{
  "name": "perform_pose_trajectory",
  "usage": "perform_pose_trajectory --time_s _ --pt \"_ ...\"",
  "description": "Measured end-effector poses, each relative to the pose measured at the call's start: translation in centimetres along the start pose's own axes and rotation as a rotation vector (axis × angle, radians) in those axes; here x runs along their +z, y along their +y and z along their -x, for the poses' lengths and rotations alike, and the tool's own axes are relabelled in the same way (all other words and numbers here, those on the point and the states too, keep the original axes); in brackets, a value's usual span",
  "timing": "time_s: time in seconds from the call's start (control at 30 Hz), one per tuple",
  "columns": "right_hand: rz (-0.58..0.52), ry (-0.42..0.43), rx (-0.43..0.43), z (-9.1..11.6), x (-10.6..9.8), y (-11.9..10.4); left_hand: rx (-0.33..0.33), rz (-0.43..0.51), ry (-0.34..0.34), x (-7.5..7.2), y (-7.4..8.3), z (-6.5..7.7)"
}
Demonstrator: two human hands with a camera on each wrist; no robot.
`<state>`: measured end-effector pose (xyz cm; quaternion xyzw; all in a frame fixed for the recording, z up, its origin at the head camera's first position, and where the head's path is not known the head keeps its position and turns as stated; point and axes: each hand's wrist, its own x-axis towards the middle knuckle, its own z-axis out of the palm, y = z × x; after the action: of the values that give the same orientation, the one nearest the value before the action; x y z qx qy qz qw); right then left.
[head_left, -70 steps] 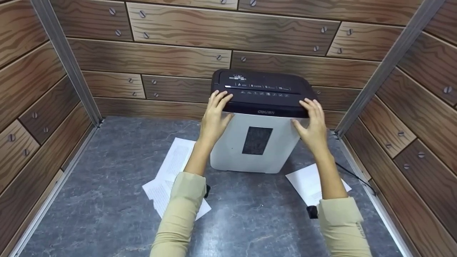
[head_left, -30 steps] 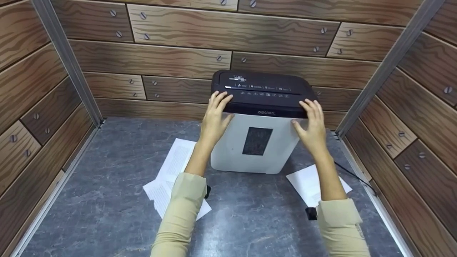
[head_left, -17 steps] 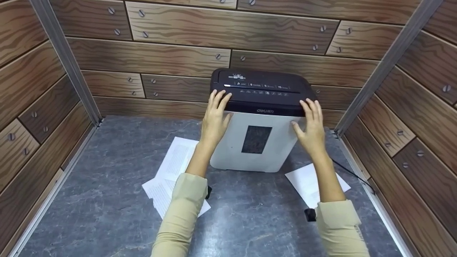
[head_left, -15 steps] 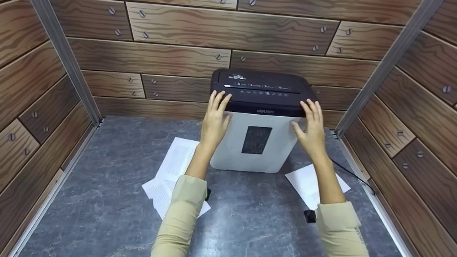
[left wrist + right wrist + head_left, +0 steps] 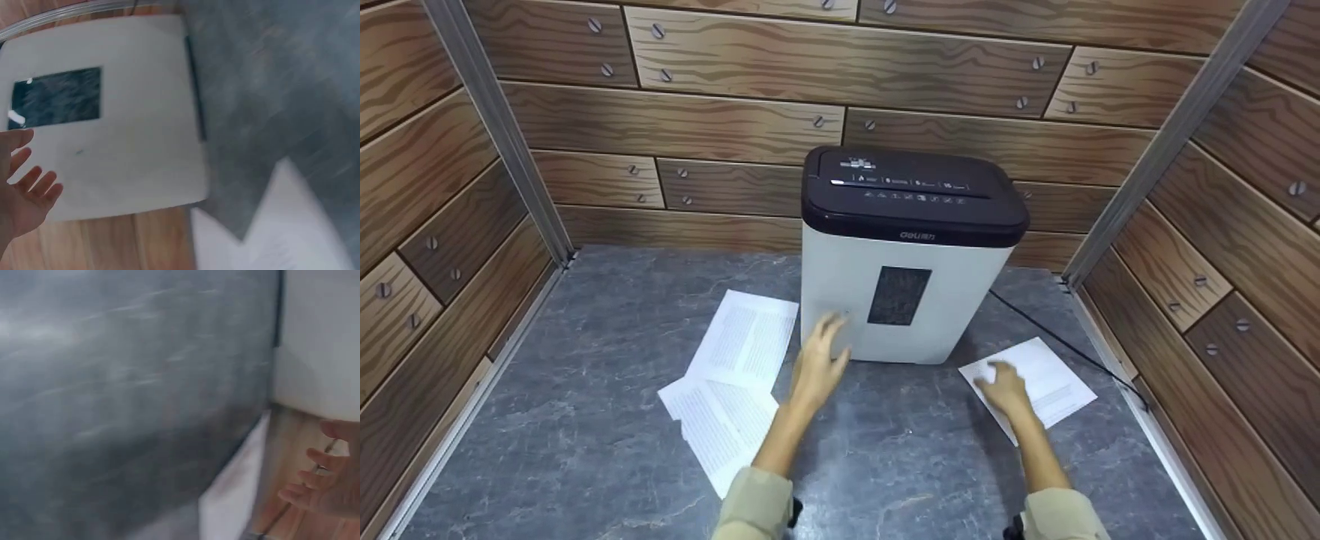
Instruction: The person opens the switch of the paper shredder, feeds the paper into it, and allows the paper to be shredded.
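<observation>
A paper shredder [image 5: 840, 277] with a white body and a dark top stands upright near the back wall, a dark window in its front. My left hand [image 5: 816, 369] is in front of the shredder's lower left part, fingers loosely bent and holding nothing; the left wrist view shows this hand [image 5: 28, 197] before the white front. Over the printed sheet [image 5: 1054, 382] on the right is my right hand [image 5: 1003, 388], its fingers loosely curled with nothing in them. In the right wrist view the right hand [image 5: 323, 478] appears at the right edge, in a blurred picture.
Overlapping printed sheets [image 5: 735, 390] lie on the grey marbled surface [image 5: 585, 420] to the left. A black power cord [image 5: 1057, 337] runs from behind the shredder to the right side. Wood-patterned walls [image 5: 720, 180] enclose the back and both sides.
Both hands have let go of the shredder's top corners and moved down toward me, the left to the lower front, the right over the right-hand sheet. The shredder has stayed in place.
</observation>
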<state>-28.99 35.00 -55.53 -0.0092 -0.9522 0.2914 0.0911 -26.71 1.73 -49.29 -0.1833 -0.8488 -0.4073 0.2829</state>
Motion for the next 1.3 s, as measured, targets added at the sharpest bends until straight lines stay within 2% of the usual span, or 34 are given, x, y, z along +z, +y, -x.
perform_pose_trajectory --time_s 0.03,0.1,0.13,0.23,0.33,0.47,0.6,0.67,0.77,0.9,0.97,1.07,1.2,1.3 --pt "0.029 -0.065 0.015 0.4 0.5 0.7 -0.03 0.007 -0.054 0.5 -0.2 0.8" --pt "0.085 -0.133 0.017 1.2 1.4 1.5 -0.091 0.013 -0.161 1.3 -0.4 2.1" --pt "0.111 -0.174 0.043 2.3 0.7 -0.3 -0.122 0.011 -0.215 1.7 -0.5 2.6" --pt "0.201 -0.215 0.002 3.5 1.6 -1.3 -0.192 0.0 -0.33 2.6 -0.8 3.8" --pt "0.264 -0.231 -0.066 4.7 2.8 -3.4 -0.243 -0.003 -0.416 3.5 -1.0 4.7" --pt "0.273 -0.249 -0.178 6.8 4.6 -6.9 -0.242 -0.019 -0.531 4.5 -0.9 5.5" --pt "0.184 -0.308 -0.261 8.4 6.2 -10.0 -0.167 -0.105 -0.638 5.4 -0.8 6.1" --pt "0.146 -0.334 -0.287 8.9 6.7 -11.1 -0.144 -0.164 -0.666 5.8 -0.8 6.4" --pt "0.114 -0.348 -0.32 9.2 7.3 -12.2 -0.137 -0.251 -0.646 6.5 -1.0 6.8" --pt "0.097 -0.373 -0.333 9.3 7.7 -12.9 -0.131 -0.329 -0.551 7.2 -1.4 7.1" --pt "0.089 -0.383 -0.328 9.3 7.8 -13.0 -0.134 -0.339 -0.498 7.4 -1.6 7.2" --pt "0.082 -0.385 -0.321 9.4 7.8 -13.0 -0.16 -0.293 -0.415 7.6 -1.9 7.2" --pt "0.05 -0.38 -0.32 9.4 7.8 -12.8 -0.235 -0.158 -0.305 7.7 -1.8 7.0" --pt "-0.018 -0.364 -0.32 9.2 7.5 -12.5 -0.28 -0.053 -0.221 7.7 -1.8 6.6"
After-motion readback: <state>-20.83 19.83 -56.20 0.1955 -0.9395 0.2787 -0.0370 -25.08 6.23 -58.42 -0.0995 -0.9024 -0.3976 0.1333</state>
